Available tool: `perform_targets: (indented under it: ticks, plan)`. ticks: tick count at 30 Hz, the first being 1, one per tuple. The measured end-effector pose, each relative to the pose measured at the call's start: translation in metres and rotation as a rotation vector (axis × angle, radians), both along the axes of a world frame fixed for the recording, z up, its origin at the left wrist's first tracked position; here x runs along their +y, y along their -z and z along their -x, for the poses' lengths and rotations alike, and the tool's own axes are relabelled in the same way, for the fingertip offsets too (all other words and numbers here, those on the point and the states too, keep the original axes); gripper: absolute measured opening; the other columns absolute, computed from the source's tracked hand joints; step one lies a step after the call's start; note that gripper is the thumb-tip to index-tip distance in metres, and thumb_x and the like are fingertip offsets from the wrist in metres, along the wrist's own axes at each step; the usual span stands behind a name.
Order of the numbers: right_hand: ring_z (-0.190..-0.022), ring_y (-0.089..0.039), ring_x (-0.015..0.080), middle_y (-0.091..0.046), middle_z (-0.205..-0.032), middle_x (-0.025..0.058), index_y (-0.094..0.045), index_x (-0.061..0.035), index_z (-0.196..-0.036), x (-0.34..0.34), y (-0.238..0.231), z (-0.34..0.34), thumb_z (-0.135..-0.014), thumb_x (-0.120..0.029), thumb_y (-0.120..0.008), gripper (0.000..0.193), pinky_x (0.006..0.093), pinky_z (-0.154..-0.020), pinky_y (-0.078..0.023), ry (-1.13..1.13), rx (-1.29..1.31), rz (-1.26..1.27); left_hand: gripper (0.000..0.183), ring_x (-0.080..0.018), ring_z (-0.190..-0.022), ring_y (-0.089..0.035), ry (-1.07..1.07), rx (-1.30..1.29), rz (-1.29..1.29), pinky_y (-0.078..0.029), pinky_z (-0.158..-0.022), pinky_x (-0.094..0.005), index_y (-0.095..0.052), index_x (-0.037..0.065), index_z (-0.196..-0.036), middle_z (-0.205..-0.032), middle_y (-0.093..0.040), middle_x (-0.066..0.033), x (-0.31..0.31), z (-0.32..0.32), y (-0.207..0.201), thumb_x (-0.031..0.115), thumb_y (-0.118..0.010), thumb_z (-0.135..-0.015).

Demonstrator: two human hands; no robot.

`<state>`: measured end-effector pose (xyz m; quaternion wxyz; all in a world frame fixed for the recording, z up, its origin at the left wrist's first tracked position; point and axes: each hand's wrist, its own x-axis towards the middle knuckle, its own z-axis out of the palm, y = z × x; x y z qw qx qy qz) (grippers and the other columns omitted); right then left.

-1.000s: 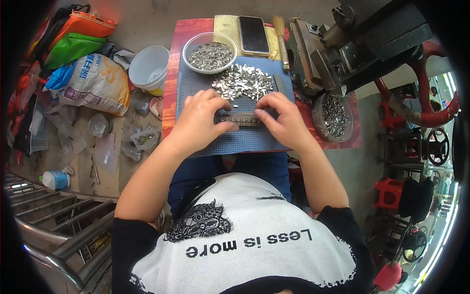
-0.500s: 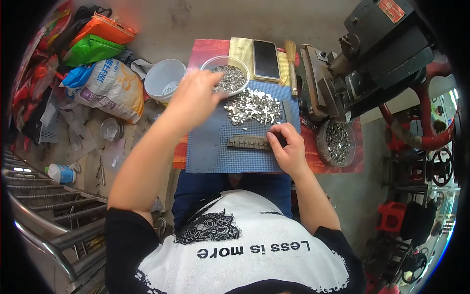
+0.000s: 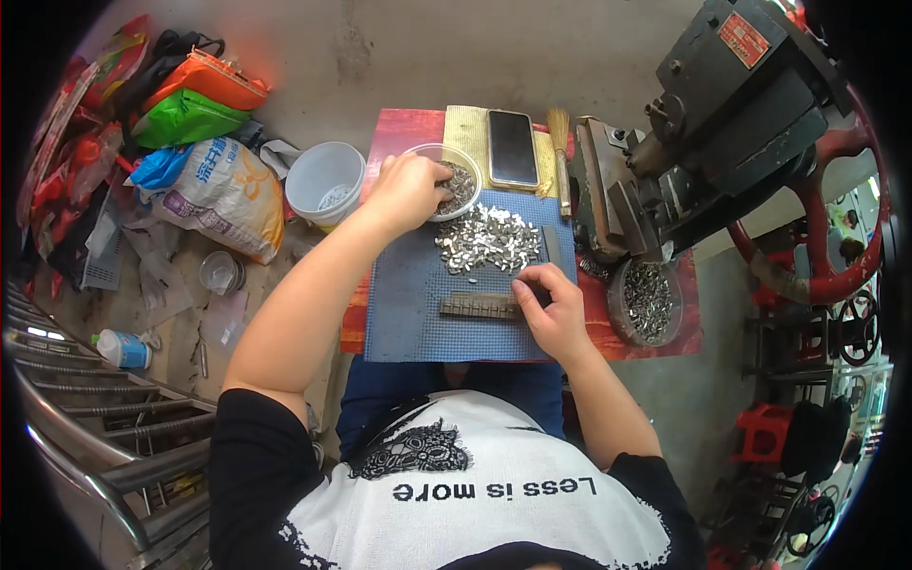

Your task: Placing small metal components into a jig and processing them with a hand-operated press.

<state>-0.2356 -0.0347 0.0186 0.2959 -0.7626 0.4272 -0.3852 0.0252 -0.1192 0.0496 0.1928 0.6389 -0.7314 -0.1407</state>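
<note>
My left hand (image 3: 410,193) reaches into a round clear plastic tub (image 3: 478,178) at the mat's far left. Its fingers curl down among small grey metal pieces (image 3: 462,190); what they grip is hidden. My right hand (image 3: 557,312) is closed about the right end of a slotted metal bar (image 3: 478,305), which lies crosswise on a blue textured mat (image 3: 404,318). The fingers hide that end of the bar. Between the tub and the bar spreads a loose heap of shiny small metal pieces (image 3: 489,239), with one lone piece just below it.
Beyond the mat lie a phone (image 3: 512,147) on a yellow cloth and a brush (image 3: 560,157). A dark machine (image 3: 731,123) with a red wheel stands at right, near a tub of metal pieces (image 3: 649,301). A white bucket (image 3: 325,179) and bags (image 3: 214,195) are at left.
My left hand has come down into the tub from above it, and its fingers are now among the pieces. The right hand stays at the bar's end. The view has tilted slightly.
</note>
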Motion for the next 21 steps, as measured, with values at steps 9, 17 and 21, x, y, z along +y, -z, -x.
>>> perform_targets:
  ticks: [9, 17, 21]
  plan:
    - [-0.102, -0.054, 0.0370, -0.060, -0.102, 0.0173, -0.069, -0.0041, -0.094, -0.088, -0.028, -0.069, -0.090, -0.015, -0.068, 0.012, 0.0441, -0.090, -0.046, -0.023, 0.167, 0.274, 0.020, -0.0295, -0.104, -0.059, 0.032, 0.090, 0.244, -0.046, -0.094, -0.0413, -0.081, 0.014, -0.094, -0.102, -0.070, -0.0080, 0.003, -0.003, 0.017, 0.021, -0.080, -0.075]
    - [-0.106, -0.055, 0.0374, -0.062, -0.100, 0.0185, -0.072, -0.0020, -0.094, -0.117, -0.033, -0.096, -0.093, -0.027, -0.065, 0.026, 0.0455, -0.092, -0.046, -0.090, 0.416, 0.136, 0.020, -0.0272, -0.111, -0.061, 0.086, 0.292, 0.302, -0.047, -0.099, -0.0386, -0.079, 0.007, -0.099, -0.110, -0.072, -0.0082, 0.010, -0.013, 0.017, 0.012, -0.075, -0.079]
    - [-0.102, -0.055, 0.0366, -0.061, -0.097, 0.0174, -0.070, -0.0020, -0.092, -0.124, -0.025, -0.097, -0.093, -0.024, -0.065, 0.022, 0.0445, -0.090, -0.046, -0.168, 0.358, 0.209, 0.019, -0.0290, -0.125, -0.057, 0.130, 0.351, 0.308, -0.043, -0.105, -0.0413, -0.078, 0.006, -0.094, -0.106, -0.075, -0.0088, 0.008, -0.016, 0.018, 0.018, -0.077, -0.079]
